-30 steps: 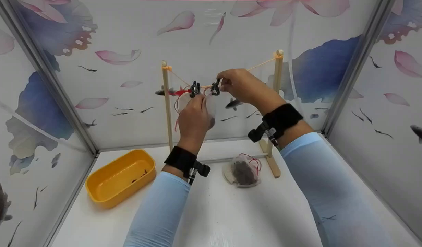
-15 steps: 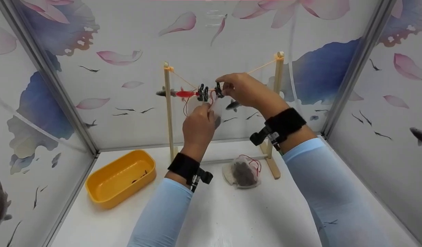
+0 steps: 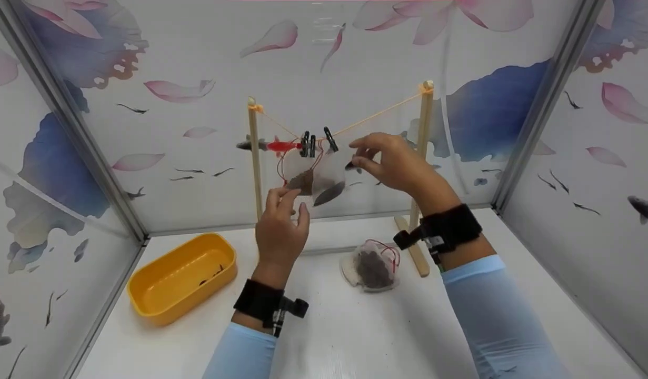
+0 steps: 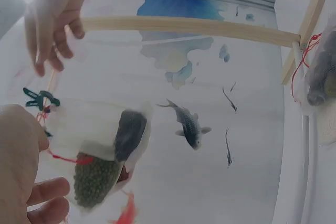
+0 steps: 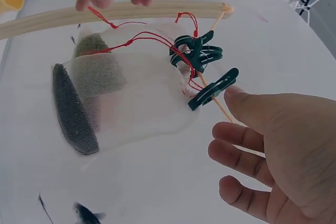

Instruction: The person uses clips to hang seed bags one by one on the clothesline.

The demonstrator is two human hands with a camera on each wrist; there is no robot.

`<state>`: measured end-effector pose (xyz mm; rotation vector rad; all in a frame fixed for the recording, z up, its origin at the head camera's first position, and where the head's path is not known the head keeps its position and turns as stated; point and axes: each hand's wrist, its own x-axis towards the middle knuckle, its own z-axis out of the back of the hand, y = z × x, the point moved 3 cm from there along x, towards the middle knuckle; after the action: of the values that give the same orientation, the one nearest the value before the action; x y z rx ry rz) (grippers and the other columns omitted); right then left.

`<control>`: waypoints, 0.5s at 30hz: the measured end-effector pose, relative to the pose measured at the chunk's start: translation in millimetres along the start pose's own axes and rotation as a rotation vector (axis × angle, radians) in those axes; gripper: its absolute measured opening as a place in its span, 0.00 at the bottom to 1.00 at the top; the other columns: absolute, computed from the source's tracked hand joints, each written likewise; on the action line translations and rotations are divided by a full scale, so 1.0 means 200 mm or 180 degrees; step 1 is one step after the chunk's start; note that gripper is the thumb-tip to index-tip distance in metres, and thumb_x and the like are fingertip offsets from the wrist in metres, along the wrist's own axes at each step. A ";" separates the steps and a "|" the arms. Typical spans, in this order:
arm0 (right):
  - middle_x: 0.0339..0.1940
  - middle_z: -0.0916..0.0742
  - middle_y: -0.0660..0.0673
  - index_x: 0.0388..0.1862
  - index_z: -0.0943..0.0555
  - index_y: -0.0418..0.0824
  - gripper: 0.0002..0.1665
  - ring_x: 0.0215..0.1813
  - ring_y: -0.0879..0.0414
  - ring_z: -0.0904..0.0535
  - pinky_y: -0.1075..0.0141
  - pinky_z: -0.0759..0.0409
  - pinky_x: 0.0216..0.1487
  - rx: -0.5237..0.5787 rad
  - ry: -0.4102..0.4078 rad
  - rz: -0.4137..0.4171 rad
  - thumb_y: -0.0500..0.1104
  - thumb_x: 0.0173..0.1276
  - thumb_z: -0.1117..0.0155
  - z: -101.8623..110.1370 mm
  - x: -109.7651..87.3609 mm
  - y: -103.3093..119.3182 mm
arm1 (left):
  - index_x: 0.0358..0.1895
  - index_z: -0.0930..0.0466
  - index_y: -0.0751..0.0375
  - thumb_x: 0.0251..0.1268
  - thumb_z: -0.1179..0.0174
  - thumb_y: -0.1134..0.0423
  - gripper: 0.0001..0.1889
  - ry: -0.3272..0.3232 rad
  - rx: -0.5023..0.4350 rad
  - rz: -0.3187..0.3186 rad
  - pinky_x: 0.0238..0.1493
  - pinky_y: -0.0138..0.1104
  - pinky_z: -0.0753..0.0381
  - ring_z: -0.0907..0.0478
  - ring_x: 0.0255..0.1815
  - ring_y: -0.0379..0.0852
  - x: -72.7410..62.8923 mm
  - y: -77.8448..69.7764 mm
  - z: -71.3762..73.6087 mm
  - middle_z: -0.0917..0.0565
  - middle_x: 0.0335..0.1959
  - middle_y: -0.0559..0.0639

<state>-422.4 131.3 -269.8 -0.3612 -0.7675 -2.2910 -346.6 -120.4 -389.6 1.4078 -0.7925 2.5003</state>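
Observation:
Mesh drawstring bags (image 5: 142, 111) with dark and green contents hang close together from a sagging orange string (image 3: 379, 113). Several dark green clips (image 5: 197, 53) fasten them there, the rightmost clip (image 3: 330, 139) leaning a little apart from the others. Red drawcords (image 5: 152, 36) trail from the bag tops. My right hand (image 3: 395, 160) is just right of that clip, fingers loosely bent and holding nothing. Below and in front of the bags is my left hand (image 3: 280, 226), its fingers spread with nothing in them; whether a fingertip touches a bag I cannot tell.
Two wooden posts, left (image 3: 255, 163) and right (image 3: 425, 123), carry the string. On the white table (image 3: 345, 337) lie another mesh bag (image 3: 375, 268) with a red cord and a yellow tray (image 3: 166, 320) holding a few small dark items. Patterned walls enclose the table.
Both hands have let go: the right released the rightmost clip and drew right and down, the left dropped from the clips and bag tops. The bags now hang freely from the string.

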 end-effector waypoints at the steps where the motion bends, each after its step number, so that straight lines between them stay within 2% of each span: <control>1: 0.59 0.08 0.38 0.75 0.14 0.40 0.22 0.61 0.41 0.10 0.42 0.12 0.62 0.0031 -0.0051 -0.0025 0.44 0.87 0.31 -0.01 -0.04 -0.03 | 0.59 0.09 0.60 0.77 0.27 0.63 0.13 0.0044 -0.0008 0.0051 0.38 0.40 0.07 0.08 0.37 0.50 -0.02 0.03 0.01 0.13 0.54 0.57; 5: 0.58 0.07 0.38 0.69 0.11 0.40 0.19 0.60 0.40 0.10 0.41 0.13 0.61 0.0174 -0.0186 -0.0256 0.46 0.88 0.32 -0.07 -0.19 -0.17 | 0.54 0.08 0.61 0.78 0.28 0.63 0.09 0.0330 0.0006 0.0310 0.38 0.42 0.06 0.08 0.36 0.50 -0.10 0.18 0.06 0.13 0.48 0.56; 11: 0.56 0.06 0.38 0.67 0.10 0.39 0.18 0.59 0.39 0.10 0.39 0.12 0.60 0.0420 -0.0259 -0.0739 0.47 0.88 0.32 -0.23 -0.44 -0.41 | 0.56 0.09 0.59 0.81 0.30 0.61 0.09 0.0804 0.0106 0.0695 0.38 0.44 0.07 0.08 0.39 0.50 -0.24 0.37 0.09 0.12 0.46 0.54; 15: 0.55 0.06 0.37 0.66 0.10 0.39 0.18 0.59 0.39 0.10 0.41 0.12 0.60 0.0483 -0.0228 -0.1061 0.48 0.88 0.32 -0.36 -0.57 -0.56 | 0.57 0.08 0.58 0.81 0.31 0.58 0.11 0.0935 0.0132 0.0966 0.37 0.44 0.09 0.08 0.39 0.50 -0.32 0.46 0.10 0.12 0.46 0.53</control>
<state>-420.4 212.1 -425.8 -0.2619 -1.1006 -2.5159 -332.1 -201.0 -468.2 0.9541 -0.9563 2.8732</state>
